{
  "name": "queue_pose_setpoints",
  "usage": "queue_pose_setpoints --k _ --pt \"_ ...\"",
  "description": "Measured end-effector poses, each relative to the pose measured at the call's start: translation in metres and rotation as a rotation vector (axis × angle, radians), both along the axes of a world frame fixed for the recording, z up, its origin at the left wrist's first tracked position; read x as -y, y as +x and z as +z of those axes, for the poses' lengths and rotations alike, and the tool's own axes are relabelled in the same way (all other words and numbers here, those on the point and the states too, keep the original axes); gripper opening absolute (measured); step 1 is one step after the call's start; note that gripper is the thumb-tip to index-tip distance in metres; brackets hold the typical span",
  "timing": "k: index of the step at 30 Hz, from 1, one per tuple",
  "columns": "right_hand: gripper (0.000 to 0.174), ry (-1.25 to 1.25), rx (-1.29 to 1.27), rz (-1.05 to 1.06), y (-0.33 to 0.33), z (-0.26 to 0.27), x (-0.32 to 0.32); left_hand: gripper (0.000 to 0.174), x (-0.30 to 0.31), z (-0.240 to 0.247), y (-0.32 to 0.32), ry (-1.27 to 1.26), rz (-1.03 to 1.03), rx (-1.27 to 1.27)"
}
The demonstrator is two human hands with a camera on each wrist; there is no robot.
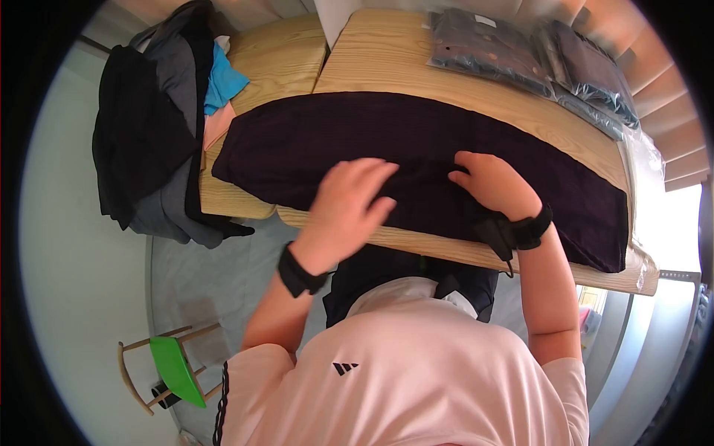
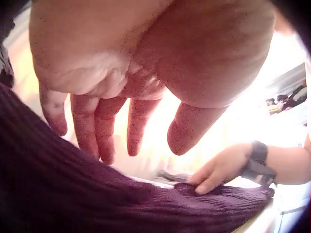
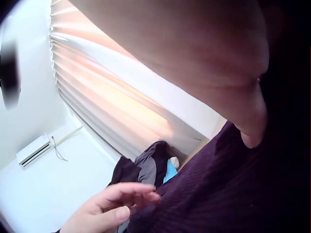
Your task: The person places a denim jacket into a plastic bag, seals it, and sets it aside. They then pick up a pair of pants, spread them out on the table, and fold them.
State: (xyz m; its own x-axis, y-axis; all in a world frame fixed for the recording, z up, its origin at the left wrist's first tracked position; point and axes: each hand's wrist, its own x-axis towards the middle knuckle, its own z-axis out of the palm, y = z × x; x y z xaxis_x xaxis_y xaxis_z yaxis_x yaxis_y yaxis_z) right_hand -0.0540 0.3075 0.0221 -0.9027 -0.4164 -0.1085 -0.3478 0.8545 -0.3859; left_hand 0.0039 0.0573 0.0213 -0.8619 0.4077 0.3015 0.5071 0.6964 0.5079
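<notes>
A long, dark purple ribbed cloth [image 1: 416, 141], flattened into a wide strip, lies across the wooden table. Over its near edge, left of the middle, hovers my left hand [image 1: 346, 208], slightly blurred, its fingers loosely spread and holding nothing. In the left wrist view those fingers [image 2: 85, 126] hang down above the ribbed fabric [image 2: 121, 199]. My right hand [image 1: 494, 182] is on the middle of the cloth, thumb and fingers pinching a small raised fold. From the left wrist view, the right hand [image 2: 221, 170] shows with fabric bunched at its fingertips.
Dark and grey clothes [image 1: 141, 141] hang in a heap at the table's left end, beside a blue cloth [image 1: 223, 78]. Plastic-wrapped garments [image 1: 487, 48] lie along the back right of the wooden table [image 1: 372, 56]. A green-seated chair [image 1: 178, 372] stands on the floor at lower left.
</notes>
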Motion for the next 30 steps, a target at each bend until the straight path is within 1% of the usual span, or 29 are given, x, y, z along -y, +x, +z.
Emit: queue_pose_setpoints --k 1,3,4,6,7,8,9,11,12,13,14,15,17,18,19,21,24,25,27,29,30 --pt "0.027 -0.081 0.0 -0.024 0.0 0.002 -0.003 0.037 0.017 0.002 -0.002 0.029 0.076 0.017" --pt "0.025 -0.096 0.037 -0.003 -0.003 0.006 -0.008 0.03 0.053 -0.007 -0.005 -0.109 0.214 -0.032" --pt "0.025 -0.119 0.033 -0.021 -0.003 0.005 -0.01 0.026 0.069 -0.008 -0.004 -0.192 0.23 0.035" --pt "0.025 -0.146 0.031 -0.038 -0.005 0.003 -0.008 0.025 0.092 -0.01 -0.005 -0.238 0.204 0.013" --pt "0.024 -0.096 0.017 -0.062 -0.006 0.002 -0.007 0.025 0.097 -0.01 -0.005 -0.278 0.171 -0.004" --pt "0.024 -0.045 0.004 -0.086 -0.006 0.001 -0.005 0.022 0.097 -0.01 -0.006 -0.274 0.157 -0.002" --pt "0.024 -0.046 0.007 -0.083 -0.007 0.0 -0.004 0.022 0.099 -0.013 -0.01 -0.275 0.159 0.002" --pt "0.025 0.057 0.015 -0.112 -0.011 -0.001 -0.001 0.02 0.101 -0.02 -0.018 -0.383 0.175 0.016" --pt "0.025 0.053 0.01 -0.112 -0.013 -0.003 0.0 0.02 0.101 -0.018 -0.019 -0.386 0.176 0.011" --pt "0.026 0.069 -0.002 -0.113 -0.015 -0.008 0.0 0.019 0.101 -0.016 -0.021 -0.396 0.183 0.064" --pt "0.026 0.087 -0.015 -0.118 -0.016 -0.011 -0.002 0.017 0.098 -0.013 -0.023 -0.404 0.186 0.116" --pt "0.026 0.091 -0.02 -0.128 -0.016 -0.01 -0.003 0.017 0.095 -0.012 -0.023 -0.399 0.177 0.108" --pt "0.026 0.089 0.022 -0.12 -0.018 -0.007 -0.003 0.015 0.087 -0.009 -0.017 -0.15 0.233 0.029" --pt "0.026 0.08 0.037 -0.104 -0.02 -0.009 -0.005 0.02 0.078 -0.002 -0.013 -0.117 0.215 -0.005" --pt "0.026 0.087 0.035 -0.12 -0.021 -0.008 -0.006 0.02 0.066 0.008 -0.011 -0.11 0.199 -0.007" --pt "0.025 0.085 0.067 -0.104 -0.021 -0.006 -0.005 0.029 0.035 0.023 -0.004 -0.003 0.045 -0.068" --pt "0.025 0.119 0.063 -0.12 -0.022 -0.01 -0.003 0.037 -0.014 0.021 -0.001 0.031 -0.185 0.014" --pt "0.025 0.135 0.054 -0.127 -0.021 -0.009 -0.002 0.041 -0.029 0.017 0.0 0.027 -0.227 0.089" --pt "0.023 0.132 0.046 -0.168 -0.017 -0.005 -0.005 0.047 -0.048 0.005 -0.001 -0.034 -0.299 0.141" --pt "0.024 -0.218 0.178 -0.153 -0.004 -0.015 -0.022 0.049 -0.06 -0.009 0.002 -0.034 -0.298 0.207" --pt "0.026 -0.322 0.104 -0.112 0.004 -0.023 -0.032 0.052 -0.061 -0.014 -0.001 -0.062 -0.295 0.265"
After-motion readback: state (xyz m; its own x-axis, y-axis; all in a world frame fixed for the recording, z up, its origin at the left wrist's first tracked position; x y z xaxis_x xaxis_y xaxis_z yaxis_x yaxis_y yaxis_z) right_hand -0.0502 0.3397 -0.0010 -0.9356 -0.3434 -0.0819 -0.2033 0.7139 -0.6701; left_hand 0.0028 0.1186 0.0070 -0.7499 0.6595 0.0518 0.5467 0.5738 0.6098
